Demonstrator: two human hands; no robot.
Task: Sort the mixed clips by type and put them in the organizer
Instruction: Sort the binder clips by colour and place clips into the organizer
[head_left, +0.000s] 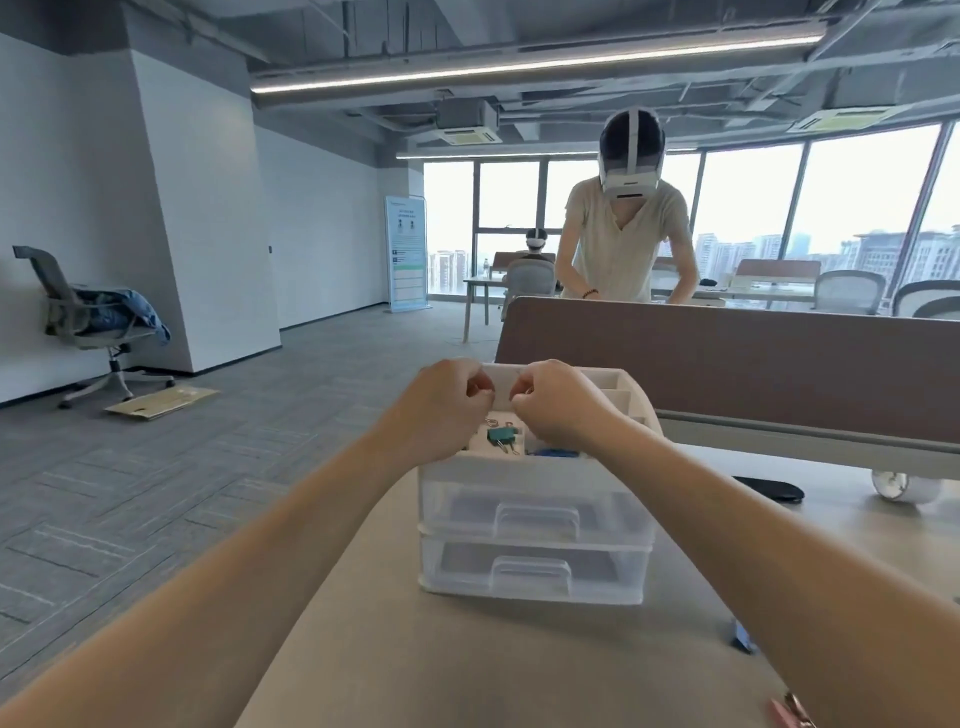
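The only writing in sight was on a blue and white banner (408, 254) by the far wall, its lines too small to read. The organizer (535, 519) stood on the counter (467, 670) in front of the person: translucent white plastic, two drawers with moulded handles pushed in, open compartments on top. In the front left compartment lay a green binder clip (500, 435) among silver paper clips (491, 420). A blue shape (558, 452) showed in the compartment to its right, half hidden by the rim. The left hand (441, 405) and the right hand (556, 400) hung just above the top tray, fingers curled, fingertips nearly meeting; whether they pinched a clip I could not tell. A pink clip (789, 712) at the counter's near right edge was cut off by the frame
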